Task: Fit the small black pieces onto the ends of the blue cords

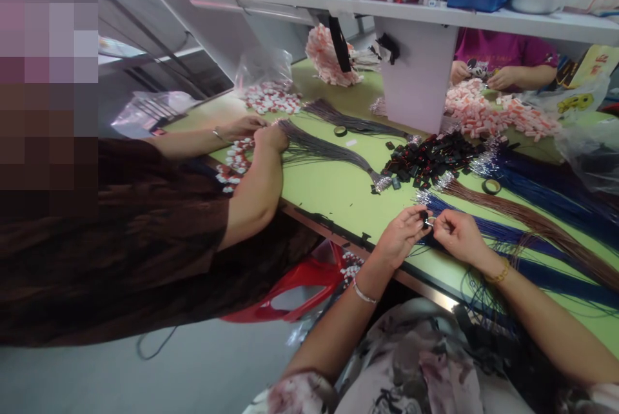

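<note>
Over the front edge of the green table, my left hand (402, 233) pinches a small black plastic connector (425, 219) between thumb and fingers. My right hand (458, 235) is closed beside it, its fingertips on a thin wire (430, 224) that meets the connector. Whether the wire's end sits inside the connector, I cannot tell. Just behind my hands lie a bundle of blue wires (503, 231) with metal-tipped ends and a bundle of brown wires (512, 204). A heap of black connectors (430, 159) is farther back.
At left, a co-worker's hands (271, 135) work at grey wires (333, 151). Another person's hands (503, 77) are across the table, near orange-and-white connectors (478, 108). A shelf (411, 19) with a support panel (418, 72) spans above. A red stool (309, 278) stands below.
</note>
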`<state>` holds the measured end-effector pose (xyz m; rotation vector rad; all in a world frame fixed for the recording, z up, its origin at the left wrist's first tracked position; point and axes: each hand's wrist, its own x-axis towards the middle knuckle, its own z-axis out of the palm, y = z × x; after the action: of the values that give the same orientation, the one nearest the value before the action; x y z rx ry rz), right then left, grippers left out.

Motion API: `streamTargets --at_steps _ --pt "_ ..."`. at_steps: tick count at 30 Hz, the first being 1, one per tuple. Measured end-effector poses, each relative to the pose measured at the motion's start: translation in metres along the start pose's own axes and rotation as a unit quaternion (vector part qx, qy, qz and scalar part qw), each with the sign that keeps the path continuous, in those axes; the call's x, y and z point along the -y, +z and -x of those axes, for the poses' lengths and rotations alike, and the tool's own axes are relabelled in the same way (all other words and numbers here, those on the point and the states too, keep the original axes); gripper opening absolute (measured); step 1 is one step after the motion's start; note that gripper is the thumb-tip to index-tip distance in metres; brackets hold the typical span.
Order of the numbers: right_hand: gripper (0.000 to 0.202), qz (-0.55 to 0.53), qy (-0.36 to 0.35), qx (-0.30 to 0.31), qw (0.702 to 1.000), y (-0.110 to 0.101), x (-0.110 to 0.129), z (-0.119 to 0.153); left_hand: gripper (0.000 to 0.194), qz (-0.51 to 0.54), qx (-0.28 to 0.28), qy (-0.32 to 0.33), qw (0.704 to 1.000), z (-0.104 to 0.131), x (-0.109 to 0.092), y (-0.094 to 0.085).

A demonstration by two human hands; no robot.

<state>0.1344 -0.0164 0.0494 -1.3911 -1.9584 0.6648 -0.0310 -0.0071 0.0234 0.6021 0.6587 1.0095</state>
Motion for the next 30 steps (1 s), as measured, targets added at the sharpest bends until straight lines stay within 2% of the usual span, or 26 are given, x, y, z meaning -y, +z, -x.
streamTargets --at_steps 6,11,15,21,26,30 --pt "0.014 0.041 -0.011 -0.005 0.999 0.0 0.004 0.001 0.04 -0.035 -0.012 0.002 0.999 0.0 -0.001 -0.003" --pt "0.016 0.054 -0.027 0.005 0.998 0.004 0.002 0.003 0.04 -0.11 -0.054 0.043 0.991 0.002 0.007 0.0" --pt "0.014 0.029 -0.045 0.027 0.998 0.007 -0.004 0.006 0.042 -0.103 -0.09 0.035 0.99 0.004 0.01 0.002" --pt "0.014 0.044 -0.032 0.04 0.998 0.015 -0.007 0.015 0.041 -0.115 -0.101 0.029 0.988 0.011 0.016 0.003" --pt "0.021 0.02 -0.027 0.082 0.996 -0.009 -0.019 0.004 0.038 -0.138 -0.08 -0.001 0.987 0.017 0.014 -0.002" --pt "0.018 0.122 -0.003 0.103 0.987 -0.024 -0.035 -0.011 0.035 -0.152 -0.054 -0.011 0.987 0.019 0.01 -0.006"
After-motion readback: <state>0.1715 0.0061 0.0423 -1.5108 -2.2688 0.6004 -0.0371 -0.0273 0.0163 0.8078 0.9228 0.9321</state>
